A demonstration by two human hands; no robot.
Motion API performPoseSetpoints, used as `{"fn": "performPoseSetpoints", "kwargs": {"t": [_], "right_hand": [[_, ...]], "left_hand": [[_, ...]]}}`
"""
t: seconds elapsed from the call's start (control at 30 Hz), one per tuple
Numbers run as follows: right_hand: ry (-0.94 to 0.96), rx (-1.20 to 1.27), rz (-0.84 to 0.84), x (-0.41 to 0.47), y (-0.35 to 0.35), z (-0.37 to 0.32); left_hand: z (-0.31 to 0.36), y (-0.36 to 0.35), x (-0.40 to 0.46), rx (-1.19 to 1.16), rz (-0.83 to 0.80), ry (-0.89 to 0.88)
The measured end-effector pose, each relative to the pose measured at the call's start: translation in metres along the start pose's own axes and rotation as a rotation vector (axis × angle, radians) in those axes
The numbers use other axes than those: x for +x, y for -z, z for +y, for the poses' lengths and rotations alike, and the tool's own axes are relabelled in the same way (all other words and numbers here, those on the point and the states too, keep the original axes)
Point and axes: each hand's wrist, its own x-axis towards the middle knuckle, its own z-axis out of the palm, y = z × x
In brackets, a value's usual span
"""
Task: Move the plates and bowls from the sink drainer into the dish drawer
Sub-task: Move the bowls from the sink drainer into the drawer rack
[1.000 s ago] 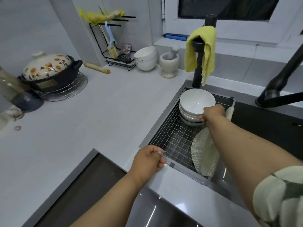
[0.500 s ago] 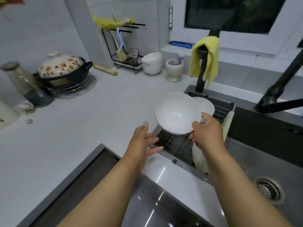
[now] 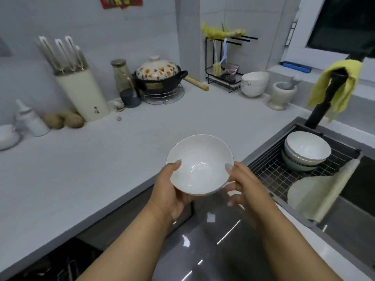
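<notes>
Bowl in two hands, clear of the drainer and held over the counter edge: the left hand grasps its near-left rim, thumb over the lip and fingers beneath, while the right hand clasps the opposite rim the same way. Held from both sides, the glossy white dish sits almost level, tipped slightly toward the wearer, a grip that likely guards against a wet slip. To the right of the grip, a stack of bowls waits in the drainer, with a plate leaning on edge, probably to drain. Below and left of the hands, a dark opening shows racking, probably the dish drawer.
</notes>
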Motion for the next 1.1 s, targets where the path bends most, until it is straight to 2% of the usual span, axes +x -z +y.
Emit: {"fn": "performPoseSetpoints", "kwargs": {"t": [0.13,0.23,0.6,0.73,0.97,1.1], "right_hand": [[-0.040,0.147,-0.242,-0.011,-0.056,0.015],[-0.064,0.160,-0.338,-0.028,-0.104,0.028],[-0.238,0.062,-0.492,-0.117,-0.286,0.101],[-0.271,-0.042,-0.576,-0.147,-0.339,0.128],[-0.377,-0.213,-0.658,-0.195,-0.416,0.187],[-0.411,-0.357,-0.670,-0.212,-0.452,0.226]], "left_hand": [[0.017,0.056,-0.035,-0.036,0.076,-0.021],[0.032,0.102,-0.070,-0.026,0.127,-0.053],[0.060,0.280,-0.215,0.052,0.520,-0.132],[0.062,0.352,-0.273,0.076,0.760,-0.208],[0.041,0.472,-0.368,0.124,1.070,-0.167],[0.021,0.522,-0.412,0.363,1.211,-0.094]]}}
